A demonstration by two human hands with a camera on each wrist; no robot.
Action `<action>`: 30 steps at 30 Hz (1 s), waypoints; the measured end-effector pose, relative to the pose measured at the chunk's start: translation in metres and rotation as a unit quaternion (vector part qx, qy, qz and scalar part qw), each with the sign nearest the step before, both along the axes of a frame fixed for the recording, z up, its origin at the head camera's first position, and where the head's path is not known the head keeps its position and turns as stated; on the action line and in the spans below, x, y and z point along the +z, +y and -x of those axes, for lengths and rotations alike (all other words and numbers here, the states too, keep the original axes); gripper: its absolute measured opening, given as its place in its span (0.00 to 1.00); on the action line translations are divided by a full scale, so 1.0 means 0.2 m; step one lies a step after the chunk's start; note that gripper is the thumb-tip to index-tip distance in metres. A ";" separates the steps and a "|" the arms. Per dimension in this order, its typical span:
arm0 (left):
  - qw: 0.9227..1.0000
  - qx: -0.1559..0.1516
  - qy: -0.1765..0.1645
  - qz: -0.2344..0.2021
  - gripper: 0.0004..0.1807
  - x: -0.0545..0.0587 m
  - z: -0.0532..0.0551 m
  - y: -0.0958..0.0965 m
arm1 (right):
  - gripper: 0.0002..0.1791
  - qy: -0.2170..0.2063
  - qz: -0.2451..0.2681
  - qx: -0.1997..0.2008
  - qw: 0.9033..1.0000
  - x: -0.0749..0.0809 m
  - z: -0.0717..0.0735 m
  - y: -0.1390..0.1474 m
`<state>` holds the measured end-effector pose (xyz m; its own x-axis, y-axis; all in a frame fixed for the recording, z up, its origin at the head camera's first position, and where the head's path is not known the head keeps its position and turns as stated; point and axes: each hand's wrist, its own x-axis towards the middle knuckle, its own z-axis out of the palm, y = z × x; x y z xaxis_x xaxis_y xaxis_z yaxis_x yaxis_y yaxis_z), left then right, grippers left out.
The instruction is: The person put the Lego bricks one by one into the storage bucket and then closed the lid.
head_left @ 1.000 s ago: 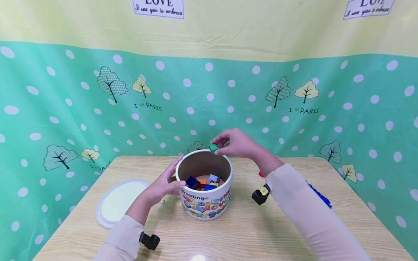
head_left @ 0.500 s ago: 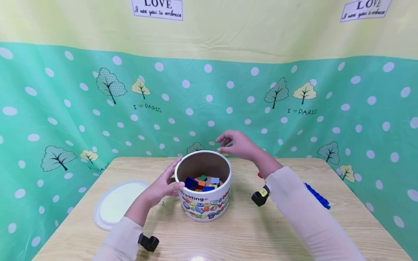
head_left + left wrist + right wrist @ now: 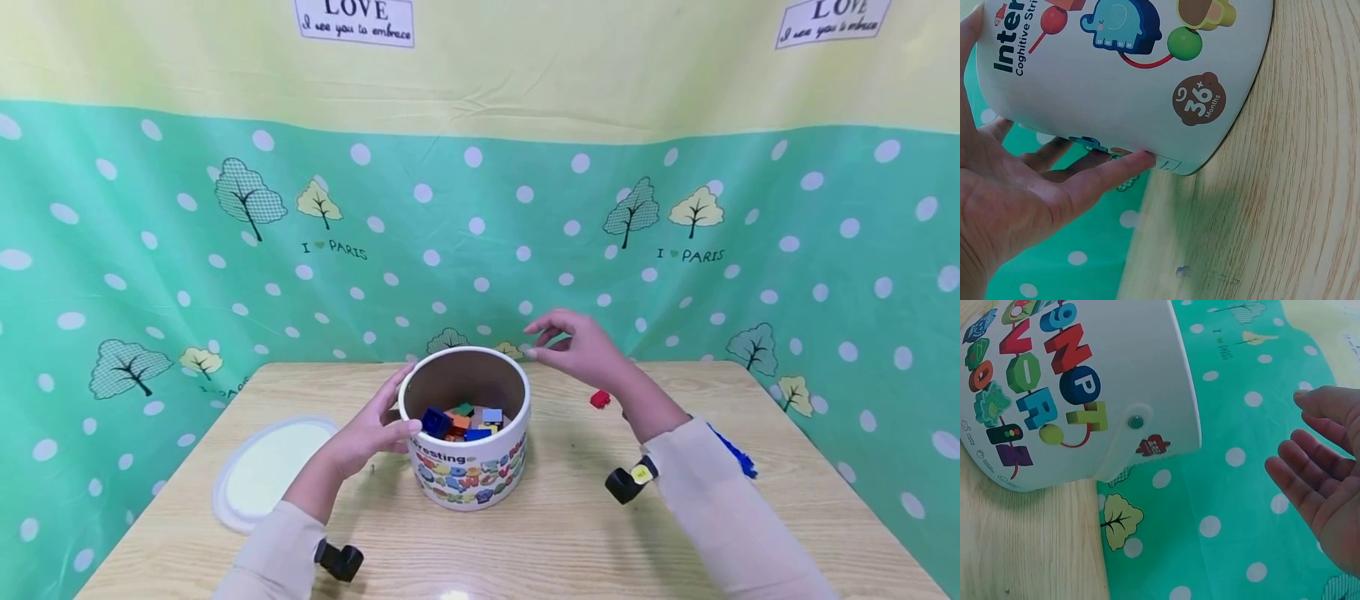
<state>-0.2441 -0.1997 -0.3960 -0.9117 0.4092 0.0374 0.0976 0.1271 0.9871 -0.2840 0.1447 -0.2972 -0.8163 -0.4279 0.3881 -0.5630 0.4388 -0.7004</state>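
Note:
A white bucket [image 3: 468,482] printed with colourful letters stands upright on the table. My left hand [image 3: 371,429] grips it at the left side, thumb at the rim and fingers spread along the outer wall. Inside lie several toy blocks: a dark blue block [image 3: 437,422], an orange block [image 3: 458,425], a green block [image 3: 464,409], a pale blue block [image 3: 492,415] and others. My right hand [image 3: 573,343] hovers right of the rim, holding nothing, its fingers loosely bent. In the right wrist view, the bucket's wall [image 3: 1129,369] is apart from the fingers [image 3: 1310,453].
A round white lid [image 3: 273,471] lies on the wooden table [image 3: 540,542] left of the bucket. Right of the bucket lie a small red piece [image 3: 600,399] and, partly behind the right sleeve, a blue piece [image 3: 741,457]. A polka-dot cloth [image 3: 420,233] hangs behind the table.
My right hand has let go of the green block, which dropped into the bucket. That hand has then moved right, away from the rim. The left hand stays on the bucket.

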 end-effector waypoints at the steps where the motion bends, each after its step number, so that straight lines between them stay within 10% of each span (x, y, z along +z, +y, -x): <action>1: 1.000 0.000 0.001 0.000 0.50 0.00 0.00 0.00 | 0.15 0.001 0.005 -0.001 1.000 -0.01 -0.01 0.02; 30: 1.000 0.001 -0.001 0.004 0.49 -0.01 0.01 0.00 | 0.18 -0.004 0.019 -0.084 0.996 -0.16 -0.15 0.47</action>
<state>-0.2454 -0.1989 -0.3977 -0.9122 0.4085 0.0328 0.0959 0.1349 0.9862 -0.2537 0.2393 -0.3299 -0.8782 -0.2698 0.3949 -0.4782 0.5005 -0.7217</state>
